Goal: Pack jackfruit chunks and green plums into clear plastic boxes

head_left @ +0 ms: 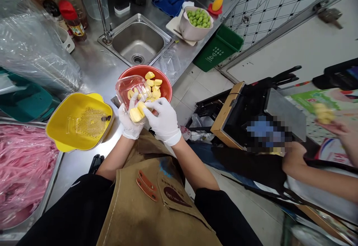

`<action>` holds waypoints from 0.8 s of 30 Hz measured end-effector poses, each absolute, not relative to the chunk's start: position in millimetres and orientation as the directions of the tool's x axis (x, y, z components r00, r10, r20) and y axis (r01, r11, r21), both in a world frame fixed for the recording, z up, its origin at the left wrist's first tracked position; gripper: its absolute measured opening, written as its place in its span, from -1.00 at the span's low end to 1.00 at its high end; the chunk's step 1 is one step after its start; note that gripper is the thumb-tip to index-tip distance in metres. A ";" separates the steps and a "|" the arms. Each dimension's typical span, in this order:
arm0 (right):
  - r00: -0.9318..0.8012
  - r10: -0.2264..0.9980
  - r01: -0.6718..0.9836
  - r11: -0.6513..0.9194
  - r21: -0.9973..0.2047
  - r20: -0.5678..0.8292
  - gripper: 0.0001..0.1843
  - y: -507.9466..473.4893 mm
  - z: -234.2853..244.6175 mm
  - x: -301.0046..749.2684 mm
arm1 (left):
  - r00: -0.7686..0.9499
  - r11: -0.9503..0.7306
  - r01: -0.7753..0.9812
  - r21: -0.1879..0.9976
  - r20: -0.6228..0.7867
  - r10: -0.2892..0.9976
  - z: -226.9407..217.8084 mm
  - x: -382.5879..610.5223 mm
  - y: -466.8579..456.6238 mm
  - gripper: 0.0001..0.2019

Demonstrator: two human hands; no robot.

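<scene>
My gloved left hand (129, 125) is wrapped around a clear plastic clamshell box (121, 89), its lid tipped up. Pale yellow fruit pieces (135, 114) lie in the near half of the box. With thumb and fingers, my gloved right hand (165, 121) pinches one yellow fruit piece (142, 107) at the box; its fingertips are partly hidden behind the fruit. Just beyond both hands sits a red-orange bowl (167, 85) with several more yellow chunks (154, 85) inside, partly covered by the box.
A yellow colander (60, 117) stands left on the steel counter, near a tray of pink strips (25, 164). Ahead are a sink (137, 39), a bowl of green fruit (192, 30) and a green bin (220, 46). At right, another person's hand (332, 126) holds something yellow, blurred.
</scene>
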State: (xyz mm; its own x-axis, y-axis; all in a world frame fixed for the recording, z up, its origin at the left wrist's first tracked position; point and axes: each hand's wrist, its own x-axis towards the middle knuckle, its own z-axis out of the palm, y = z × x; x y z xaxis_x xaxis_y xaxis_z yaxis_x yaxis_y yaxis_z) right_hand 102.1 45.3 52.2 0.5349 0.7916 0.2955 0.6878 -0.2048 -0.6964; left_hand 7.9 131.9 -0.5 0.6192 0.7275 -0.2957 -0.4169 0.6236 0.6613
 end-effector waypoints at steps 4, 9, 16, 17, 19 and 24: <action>0.625 0.725 0.592 -0.198 -0.781 0.290 -0.70 48.6 57.9 123.0 | 0.645 0.669 -0.493 0.556 -0.283 0.710 3.1 9.7 139.2 -0.20; 0.668 0.704 0.506 -0.196 -0.840 0.238 -0.62 51.8 44.0 159.8 | 0.654 0.699 -0.567 0.435 -0.277 0.704 5.8 12.4 142.8 -0.32; 0.721 0.682 0.406 -0.274 -0.872 0.121 -0.68 63.3 1.9 184.4 | 0.621 0.653 -0.593 0.471 -0.248 0.743 8.7 -4.0 151.5 -0.26; 0.729 0.676 0.410 -0.308 -0.859 0.106 -0.69 64.6 -2.4 187.3 | 0.602 0.621 -0.612 0.489 -0.221 0.767 11.8 -9.1 153.5 -0.25; 0.737 0.671 0.425 -0.376 -0.824 0.074 -0.69 67.0 -8.9 191.8 | 0.552 0.543 -0.649 0.533 -0.160 0.818 19.6 -20.3 157.1 -0.23; 0.646 0.763 0.515 -0.454 -0.727 -0.018 -0.59 81.4 -15.3 191.0 | 0.437 0.394 -0.725 0.565 -0.064 0.897 36.1 -40.3 160.8 -0.16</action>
